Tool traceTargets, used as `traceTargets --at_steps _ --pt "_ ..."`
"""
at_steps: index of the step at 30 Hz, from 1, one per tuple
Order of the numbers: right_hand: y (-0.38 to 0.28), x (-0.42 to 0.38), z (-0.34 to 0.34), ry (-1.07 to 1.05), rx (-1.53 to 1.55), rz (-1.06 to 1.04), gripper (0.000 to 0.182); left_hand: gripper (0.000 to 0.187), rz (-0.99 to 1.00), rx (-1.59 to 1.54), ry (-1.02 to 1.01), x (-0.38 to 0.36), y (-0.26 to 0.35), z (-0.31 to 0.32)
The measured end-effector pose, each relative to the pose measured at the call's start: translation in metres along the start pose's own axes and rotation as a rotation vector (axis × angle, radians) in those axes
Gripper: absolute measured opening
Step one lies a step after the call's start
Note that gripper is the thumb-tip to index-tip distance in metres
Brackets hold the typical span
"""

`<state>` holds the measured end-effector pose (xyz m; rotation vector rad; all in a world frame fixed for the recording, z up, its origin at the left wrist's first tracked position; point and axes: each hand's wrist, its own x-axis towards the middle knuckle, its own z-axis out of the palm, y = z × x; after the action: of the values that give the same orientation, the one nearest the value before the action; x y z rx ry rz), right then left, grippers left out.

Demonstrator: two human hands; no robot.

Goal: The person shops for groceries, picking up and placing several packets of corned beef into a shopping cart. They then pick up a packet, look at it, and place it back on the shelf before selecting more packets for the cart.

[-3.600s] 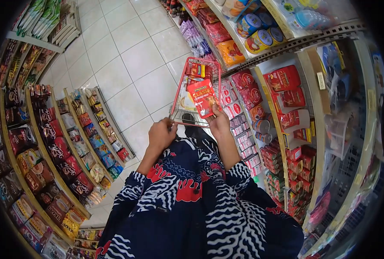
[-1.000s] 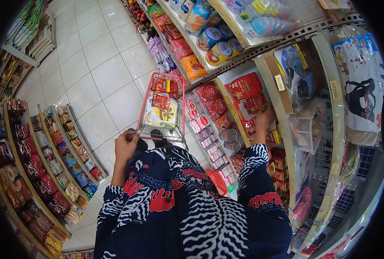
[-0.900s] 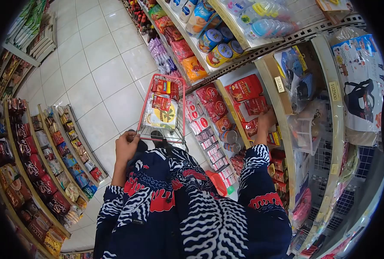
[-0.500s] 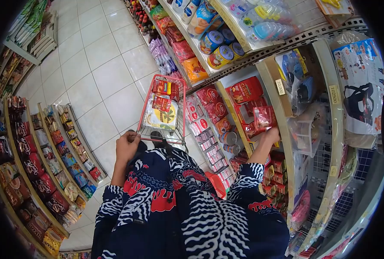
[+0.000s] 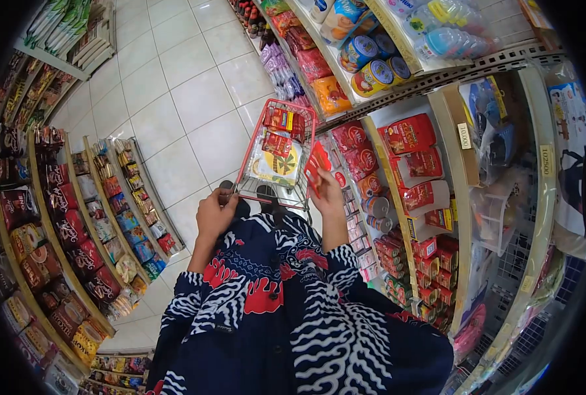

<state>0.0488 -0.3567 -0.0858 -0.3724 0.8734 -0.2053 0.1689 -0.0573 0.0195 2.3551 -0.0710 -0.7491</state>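
Nearest the camera is the person's own dark blue shirt with white wave and red flame print [image 5: 286, 316], both sleeves reaching forward. The left hand [image 5: 215, 214] is curled closed around the near rail of the small red wire shopping trolley [image 5: 276, 155], fingers wrapped over the bar. The right hand [image 5: 327, 194] is raised just beside the trolley's right rim and pinches a flat red foil sachet [image 5: 318, 168] by its lower edge, the packet standing upright above the fingers and overlapping the basket's side wire.

Inside the basket lie a round yellow-and-white packet [image 5: 274, 166] and several small red packets [image 5: 278, 122] further along, so the free room looks to be on top of these. The step in hand reads as setting the sachet into the trolley. To do it well, the packet should clear the right rim fully before the pinch loosens, then be laid flat on the packets already there, not dropped on edge where it could slip through the wire. The left hand's firm hold on the rail should keep the trolley from rolling on the pale tiled floor [image 5: 194, 99].

Further right, the metal store shelf [image 5: 451, 131] carries more red pouches [image 5: 411, 135], with round tins [image 5: 372, 62] on the tier above
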Motion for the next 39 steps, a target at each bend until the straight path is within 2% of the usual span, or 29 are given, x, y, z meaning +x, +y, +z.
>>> traceTargets --at_steps 1,3,4,6,10,12,14,16,17,19,20,22,28,30,33,37,39 --pt "0.002 -0.001 0.016 0.007 0.002 0.010 0.014 0.039 -0.010 0.020 0.038 -0.004 0.000 0.000" --pt "0.006 -0.001 0.044 0.070 0.024 0.159 0.012 0.038 -0.042 0.041 0.072 -0.008 0.000 0.003" --pt "0.009 0.005 0.042 0.161 -0.110 0.243 0.010 0.038 -0.058 0.010 0.109 -0.009 -0.001 0.005" --pt "0.015 0.026 0.034 0.046 -0.322 0.333 0.008 0.037 -0.108 -0.018 0.147 -0.009 -0.003 0.007" --pt "0.034 0.078 0.028 0.127 -0.393 0.352 0.006 0.033 -0.179 -0.023 0.193 -0.001 0.007 0.008" --pt "0.051 0.142 -0.019 -0.007 -0.271 0.331 0.006 0.031 -0.110 0.057 0.306 -0.002 0.005 0.014" --pt "0.064 0.197 -0.055 0.094 -0.238 0.300 0.010 0.030 -0.172 0.057 0.285 -0.006 0.005 0.016" --pt "0.060 0.209 -0.026 0.363 -0.171 0.190 0.009 0.027 -0.182 0.043 0.324 -0.001 0.004 0.017" --pt "0.061 0.222 -0.022 0.375 -0.162 0.201 0.009 0.026 -0.169 0.043 0.332 0.002 0.003 0.017" --pt "0.061 0.249 -0.027 0.436 0.146 0.103 0.008 0.020 -0.157 0.044 0.337 0.004 0.005 0.017" --pt "0.063 0.260 -0.030 0.460 0.148 0.114 0.008 0.020 -0.172 0.055 0.318 0.006 0.009 0.017" --pt "0.067 0.280 -0.040 0.492 0.319 0.049 0.016 0.016 -0.192 0.043 0.340 0.008 0.015 0.017" --pt "0.075 0.332 -0.072 0.578 0.416 0.094 0.017 0.015 -0.205 0.064 0.360 0.009 0.015 0.020" --pt "0.074 0.345 -0.074 0.649 0.346 0.106 0.021 0.015 -0.205 0.081 0.355 0.010 0.014 0.020" --pt "0.065 0.351 -0.048 0.948 0.212 0.301 0.018 0.014 -0.242 0.089 0.339 0.009 0.015 0.020" --pt "0.074 0.363 -0.079 0.798 0.176 0.278 0.015 0.015 -0.237 0.111 0.338 0.011 0.017 0.019" --pt "0.077 0.357 -0.090 0.627 0.150 0.206 0.012 0.014 -0.234 0.097 0.342 0.009 0.014 0.021"
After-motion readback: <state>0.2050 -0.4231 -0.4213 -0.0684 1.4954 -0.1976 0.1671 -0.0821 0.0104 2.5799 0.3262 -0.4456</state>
